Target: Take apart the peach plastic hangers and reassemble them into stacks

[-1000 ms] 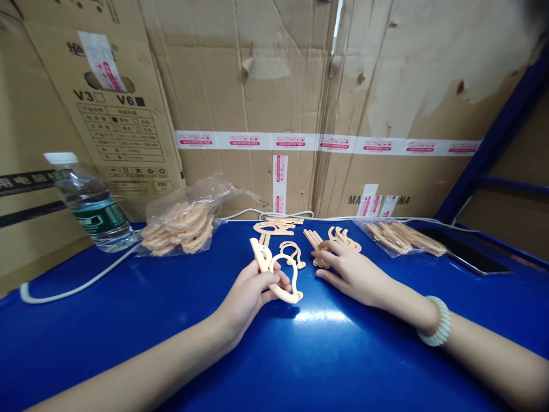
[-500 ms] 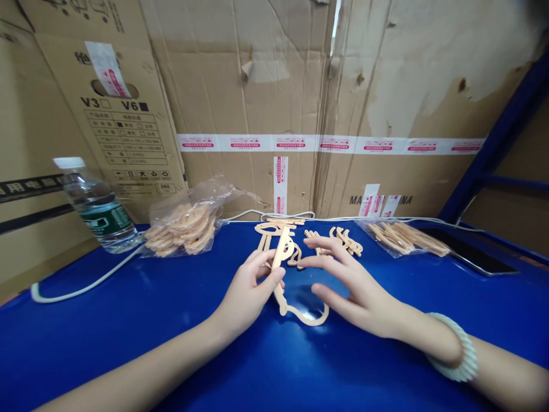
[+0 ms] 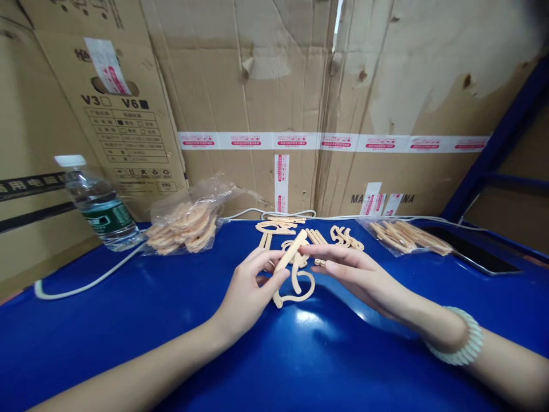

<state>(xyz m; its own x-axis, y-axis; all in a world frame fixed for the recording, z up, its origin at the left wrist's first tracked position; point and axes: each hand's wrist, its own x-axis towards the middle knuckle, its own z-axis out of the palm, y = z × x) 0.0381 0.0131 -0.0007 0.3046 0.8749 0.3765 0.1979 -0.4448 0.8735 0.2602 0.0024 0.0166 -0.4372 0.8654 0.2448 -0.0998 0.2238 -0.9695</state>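
My left hand (image 3: 253, 286) pinches a flat, pale wood-coloured strip (image 3: 293, 249) between thumb and fingers, tilted up over the table. A curved, hook-like piece (image 3: 309, 289) of the same colour shows at its lower end, and another curved piece (image 3: 295, 277) hangs beside it. My right hand (image 3: 364, 274) has its fingers stretched out, with the index fingertip at the strip's upper end. A small pale piece (image 3: 319, 262) shows by the right thumb tip; whether it is held or lies behind, I cannot tell.
Behind my hands lie loose straight strips (image 3: 316, 236) and wavy pieces (image 3: 345, 237) on the blue table (image 3: 128, 337). Bagged pieces stand left (image 3: 184, 229) and right (image 3: 403, 236). A water bottle (image 3: 100, 206), white cable (image 3: 86, 292), phone (image 3: 472, 252) and cardboard boxes (image 3: 257, 86) surround the table.
The strip in my left hand has tilted further to the right. My right fingers have drawn together and reached its upper end. The hook-like piece has shifted up and left.
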